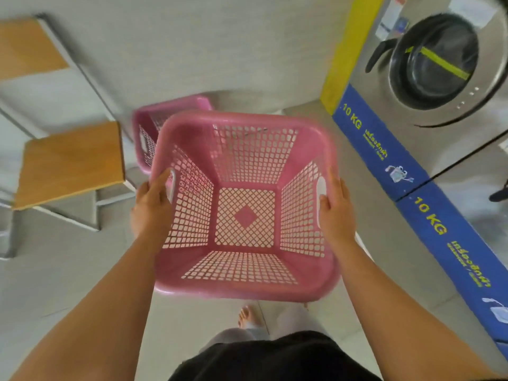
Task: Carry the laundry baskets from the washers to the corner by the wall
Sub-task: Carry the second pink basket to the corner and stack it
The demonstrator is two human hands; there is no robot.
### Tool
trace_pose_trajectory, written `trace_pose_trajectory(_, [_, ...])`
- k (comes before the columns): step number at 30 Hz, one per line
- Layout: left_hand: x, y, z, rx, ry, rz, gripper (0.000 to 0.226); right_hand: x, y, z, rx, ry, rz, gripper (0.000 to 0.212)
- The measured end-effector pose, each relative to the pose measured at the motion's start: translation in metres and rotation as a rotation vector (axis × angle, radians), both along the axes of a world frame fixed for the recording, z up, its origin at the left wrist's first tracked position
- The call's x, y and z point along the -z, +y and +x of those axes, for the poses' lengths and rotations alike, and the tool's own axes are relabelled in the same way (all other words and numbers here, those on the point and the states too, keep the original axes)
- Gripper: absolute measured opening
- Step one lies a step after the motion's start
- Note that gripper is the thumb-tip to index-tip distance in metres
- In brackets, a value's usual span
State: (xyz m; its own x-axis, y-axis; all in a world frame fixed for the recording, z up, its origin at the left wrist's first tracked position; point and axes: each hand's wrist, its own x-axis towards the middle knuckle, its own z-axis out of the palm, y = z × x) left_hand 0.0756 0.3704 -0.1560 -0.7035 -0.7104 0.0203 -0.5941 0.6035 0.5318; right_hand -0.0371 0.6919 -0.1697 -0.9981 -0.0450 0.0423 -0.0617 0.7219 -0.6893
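I hold an empty pink laundry basket in front of me, above the floor, seen from above. My left hand grips its left handle slot and my right hand grips the right one. A second pink basket stands on the floor just beyond it, close to the grey wall; the held basket hides most of it. The washers line the right side.
A wooden chair with a metal frame stands to the left, next to the far basket. The blue "10 KG" base panel of the washers runs along the right. My bare foot shows on the tiled floor below the basket.
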Motion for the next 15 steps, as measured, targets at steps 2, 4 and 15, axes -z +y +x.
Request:
trace_pose_trajectory(2, [-0.011, -0.024, 0.010, -0.078, 0.043, -0.017, 0.044, -0.014, -0.035, -0.012, -0.061, 0.054, -0.018, 0.067])
trace_pose_trajectory(4, [-0.021, -0.048, 0.017, -0.150, 0.130, -0.027, 0.046, -0.029, -0.069, -0.024, -0.105, 0.110, -0.019, 0.064])
trace_pose_trajectory(15, [-0.056, -0.150, -0.010, -0.409, 0.560, -0.170, 0.043, -0.079, -0.207, -0.095, -0.216, 0.427, -0.186, 0.056])
